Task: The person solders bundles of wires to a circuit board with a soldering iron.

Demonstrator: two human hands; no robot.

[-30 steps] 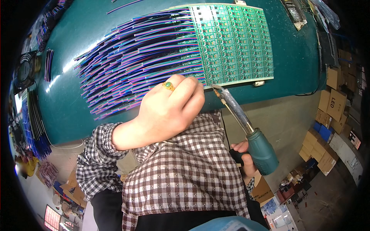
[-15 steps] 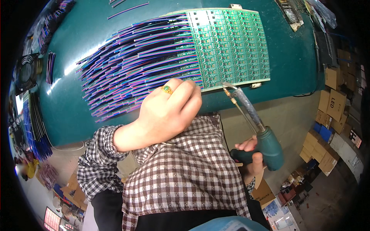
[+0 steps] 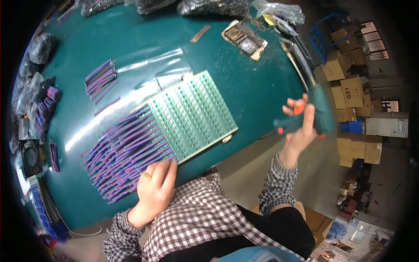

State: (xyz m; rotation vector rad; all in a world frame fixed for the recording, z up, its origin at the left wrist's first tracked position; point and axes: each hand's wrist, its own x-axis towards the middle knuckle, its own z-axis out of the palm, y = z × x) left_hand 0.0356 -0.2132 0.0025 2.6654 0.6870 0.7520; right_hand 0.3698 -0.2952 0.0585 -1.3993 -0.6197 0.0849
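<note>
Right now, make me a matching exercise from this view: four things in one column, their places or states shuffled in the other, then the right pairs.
Things
1. left hand
2. right hand
3. circuit board panel
4. fan

Places and states
A. gripping the soldering gun
B. black, at the left edge of the table
C. wearing a ring, at the near side of the wires
D. green, lying flat on the table

Pairs: 1-C, 2-A, 3-D, 4-B

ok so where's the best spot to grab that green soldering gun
Probably the soldering gun's pistol handle, from the near side, as the right hand does: it juts leftward from the body, clear of the metal barrel, which points away from the person and may be hot.
</note>
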